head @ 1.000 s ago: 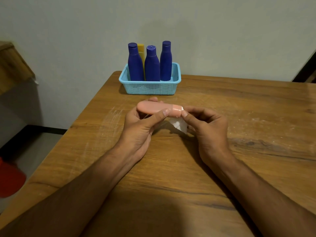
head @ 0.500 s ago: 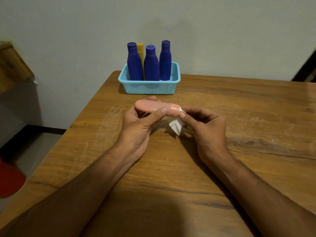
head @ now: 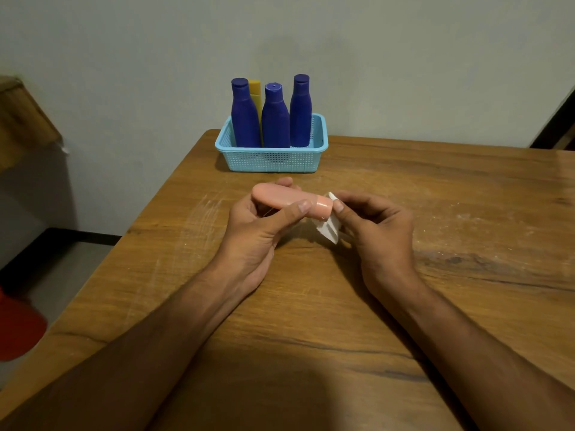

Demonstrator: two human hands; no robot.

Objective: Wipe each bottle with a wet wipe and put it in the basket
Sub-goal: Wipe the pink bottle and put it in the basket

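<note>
Plainly, the main risk here is the pink bottle (head: 287,200) slipping, because the left hand (head: 258,231) is gripping it only between the thumb across its near side and the fingertips behind it, holding it sideways above the wooden table (head: 435,306) with its cap end pointing right. If the wipe is leaving the plastic slick, a firmer rub at the cap could be twisting the bottle out of that light grip and dropping it onto the wood. The right hand (head: 379,225) is pinching the folded white wet wipe (head: 328,227) against the cap end, thumb and forefinger closing on it while the other fingers are curling loosely behind; most of the wipe is hanging free below the cap, so only a small patch seems to be doing the cleaning, and the body of the bottle may be getting missed. Both forearms are reaching forward from the bottom corners and angling inward, the wrists hovering just over the table near its middle. The blue basket (head: 273,160) is sitting well apart at the far edge by the wall, already holding three dark blue bottles (head: 275,119) upright and a yellow bottle (head: 255,94) behind them; free room is showing mostly at its right end, so a careless placement could be knocking a standing one over.
</note>
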